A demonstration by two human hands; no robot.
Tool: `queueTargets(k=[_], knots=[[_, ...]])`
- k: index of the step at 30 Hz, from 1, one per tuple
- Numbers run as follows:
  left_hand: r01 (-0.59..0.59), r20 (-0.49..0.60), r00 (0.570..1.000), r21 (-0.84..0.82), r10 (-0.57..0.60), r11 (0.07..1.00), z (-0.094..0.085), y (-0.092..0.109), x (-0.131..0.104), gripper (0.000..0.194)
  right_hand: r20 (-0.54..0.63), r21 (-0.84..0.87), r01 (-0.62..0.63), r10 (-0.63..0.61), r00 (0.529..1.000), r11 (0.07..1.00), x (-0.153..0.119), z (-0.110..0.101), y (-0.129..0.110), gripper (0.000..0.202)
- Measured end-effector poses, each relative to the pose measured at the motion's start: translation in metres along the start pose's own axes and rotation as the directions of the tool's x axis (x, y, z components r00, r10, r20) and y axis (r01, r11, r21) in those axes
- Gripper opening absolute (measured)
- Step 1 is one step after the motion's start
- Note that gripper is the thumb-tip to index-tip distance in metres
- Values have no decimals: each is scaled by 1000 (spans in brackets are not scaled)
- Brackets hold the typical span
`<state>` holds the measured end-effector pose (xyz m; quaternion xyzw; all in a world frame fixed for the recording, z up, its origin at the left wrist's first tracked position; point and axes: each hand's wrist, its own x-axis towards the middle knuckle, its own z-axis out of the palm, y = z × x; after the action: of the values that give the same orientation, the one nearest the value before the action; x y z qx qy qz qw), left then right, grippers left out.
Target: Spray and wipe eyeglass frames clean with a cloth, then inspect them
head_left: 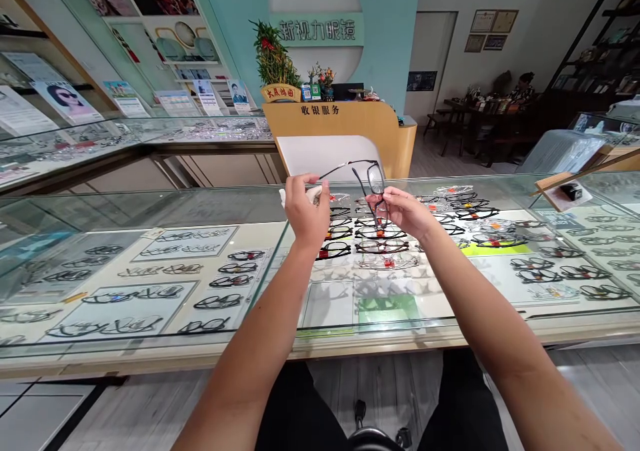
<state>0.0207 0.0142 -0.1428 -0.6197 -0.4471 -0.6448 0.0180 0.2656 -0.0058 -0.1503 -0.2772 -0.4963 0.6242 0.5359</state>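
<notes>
Dark-framed eyeglasses (376, 179) are held up above the glass counter, turned on their side with the temples pointing left. My right hand (404, 212) is closed, pinching the frame front near the bridge and lower lens. Closed around a crumpled white cloth (315, 193), my left hand (306, 212) is at the tip of one temple; whether the cloth touches that tip I cannot tell. Below and between my hands, several eyeglasses with red tags (382, 246) lie in rows on the counter.
The glass display counter (295, 336) runs across in front of me, with more frames (220, 301) inside at left and right. Beyond it stands a wooden cashier desk (345, 121) with a plant (275, 57). A person (523, 89) is at a table in the far right.
</notes>
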Motion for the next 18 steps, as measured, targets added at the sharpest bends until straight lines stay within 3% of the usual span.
queueTargets(k=[2, 4, 6, 8, 10, 14, 18], knots=[[-34, 72, 997, -18, 36, 999, 2, 2, -3, 15, -4, 25, 25, -25, 1000, 999, -1, 0, -2, 41], [-62, 233, 970, -55, 73, 997, 4, 3, -7, 20, -7, 52, 35, -34, 999, 998, -1, 0, -4, 42], [-80, 438, 891, -113, 122, 990, 6, 5, -11, 28, -11, 77, 40, -39, 999, 996, -1, 0, -5, 42], [-103, 574, 797, -181, 190, 978, 8, 7, -15, 38, -24, 90, 53, -51, 998, 995, -1, -1, -6, 40], [-136, 610, 753, -222, 247, 965, 9, 9, -18, 44, -47, 88, 68, -64, 997, 994, -1, -1, -7, 40], [-222, 624, 716, -220, 312, 950, 12, 10, -24, 41, -54, 101, 73, -68, 996, 992, -1, 2, -10, 40], [-263, 622, 712, -193, 326, 945, 15, 11, -28, 34, -14, 147, 68, -67, 998, 987, -2, 4, -9, 36]])
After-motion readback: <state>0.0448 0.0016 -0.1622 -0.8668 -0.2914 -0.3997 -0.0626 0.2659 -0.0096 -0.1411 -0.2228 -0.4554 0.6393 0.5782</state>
